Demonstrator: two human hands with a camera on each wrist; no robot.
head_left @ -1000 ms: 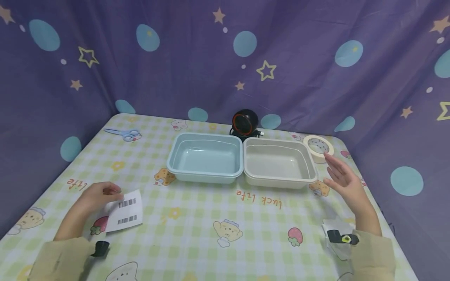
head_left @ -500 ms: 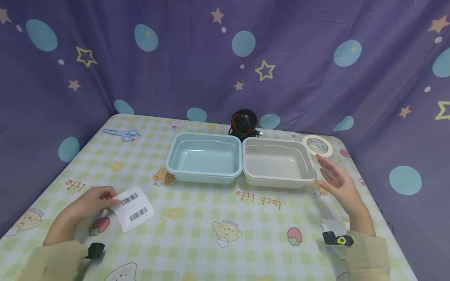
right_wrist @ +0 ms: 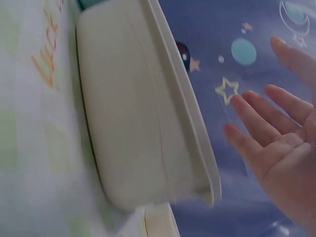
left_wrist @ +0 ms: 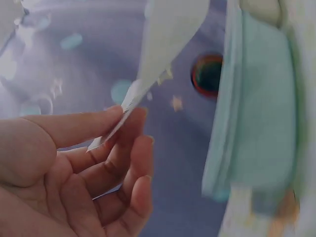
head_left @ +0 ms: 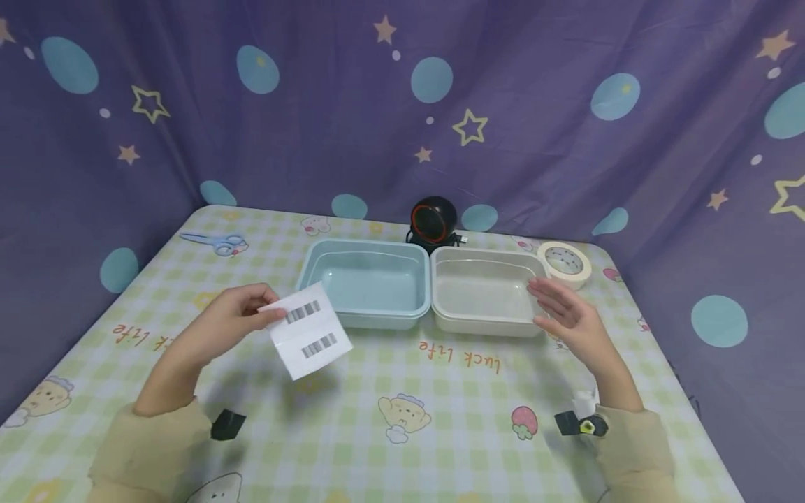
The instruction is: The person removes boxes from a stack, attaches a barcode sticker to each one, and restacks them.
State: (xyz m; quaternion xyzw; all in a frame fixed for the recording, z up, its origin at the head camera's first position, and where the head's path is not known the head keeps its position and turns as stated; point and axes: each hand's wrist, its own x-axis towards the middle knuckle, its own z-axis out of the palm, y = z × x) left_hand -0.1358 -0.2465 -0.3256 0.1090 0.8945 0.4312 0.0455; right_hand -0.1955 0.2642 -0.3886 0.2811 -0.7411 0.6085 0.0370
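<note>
My left hand (head_left: 235, 318) pinches a white paper sheet (head_left: 310, 334) between thumb and fingers at its upper left edge. Two printed barcodes show on the sheet, which is raised over the table and overlaps the front left corner of the light blue basin (head_left: 371, 318) in the head view. In the left wrist view the paper (left_wrist: 168, 39) appears nearly edge-on above the fingertips. My right hand (head_left: 575, 328) holds nothing; its fingers are extended, and in the head view they overlap the right end of the off-white basin (head_left: 484, 325).
A roll of masking tape (head_left: 585, 269) lies behind the right hand. Blue scissors (head_left: 220, 242) rest at the back left. A black round device (head_left: 434, 220) with a cable stands behind the basins. A crumpled white piece (head_left: 584, 403) lies by the right wrist.
My left hand has lifted the paper and carried it right and forward, toward the blue basin, turning it on the way. The right hand has shifted left, toward the off-white basin.
</note>
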